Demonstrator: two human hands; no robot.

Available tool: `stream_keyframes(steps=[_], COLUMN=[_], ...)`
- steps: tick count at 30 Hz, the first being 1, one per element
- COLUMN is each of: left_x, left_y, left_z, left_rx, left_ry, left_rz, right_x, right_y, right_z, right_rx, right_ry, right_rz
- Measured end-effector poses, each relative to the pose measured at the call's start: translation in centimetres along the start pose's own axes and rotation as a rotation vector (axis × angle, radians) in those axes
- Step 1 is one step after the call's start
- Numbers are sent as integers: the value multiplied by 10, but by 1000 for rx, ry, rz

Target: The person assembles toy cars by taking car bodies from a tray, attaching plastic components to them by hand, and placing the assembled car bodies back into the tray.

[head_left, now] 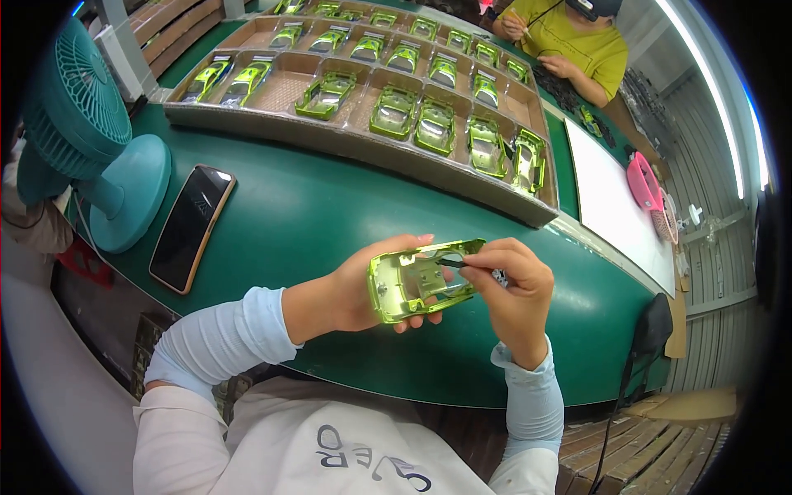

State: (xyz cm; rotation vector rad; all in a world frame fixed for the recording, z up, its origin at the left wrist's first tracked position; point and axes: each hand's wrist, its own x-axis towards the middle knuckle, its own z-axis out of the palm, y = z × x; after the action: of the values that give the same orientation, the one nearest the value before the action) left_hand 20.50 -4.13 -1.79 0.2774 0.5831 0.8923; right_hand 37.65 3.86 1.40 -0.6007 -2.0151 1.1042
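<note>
A shiny lime-green toy car body shell (404, 285) lies with its hollow underside turned up, held over the green table. My left hand (356, 285) is closed around its left side, fingertips showing along the near edge. Inside the shell's right part, my right hand (516, 285) pinches a small black piece (451, 263) between thumb and fingers. Those right fingers hide part of the shell's right end. Whether the black piece touches the shell inside, I cannot tell.
Beyond my hands stands a compartmented tray (363, 136) with several green car shells. A phone (192, 228) and a teal fan (124, 194) are at left. White board (615, 206), pink basket (644, 183) and black object (652, 328) lie at right. A co-worker (569, 45) sits across.
</note>
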Motion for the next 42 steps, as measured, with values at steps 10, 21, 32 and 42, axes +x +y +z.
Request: stream_keyframes(steps=[10, 21, 32, 42], left_x=[1, 9, 7, -6], left_y=[-9, -17, 3, -15], left_z=[2, 10, -13, 10], left_rx=[37, 50, 729, 1991], left_ry=[-52, 17, 292, 356], left_rz=[-71, -209, 383, 926], right_x=[-7, -10, -12, -31], right_y=[2, -17, 2, -4], right_z=[9, 0, -3, 13], right_rx=[-253, -535, -616, -652], right_ry=[-95, -199, -389, -227], right_rz=[-182, -179, -326, -370])
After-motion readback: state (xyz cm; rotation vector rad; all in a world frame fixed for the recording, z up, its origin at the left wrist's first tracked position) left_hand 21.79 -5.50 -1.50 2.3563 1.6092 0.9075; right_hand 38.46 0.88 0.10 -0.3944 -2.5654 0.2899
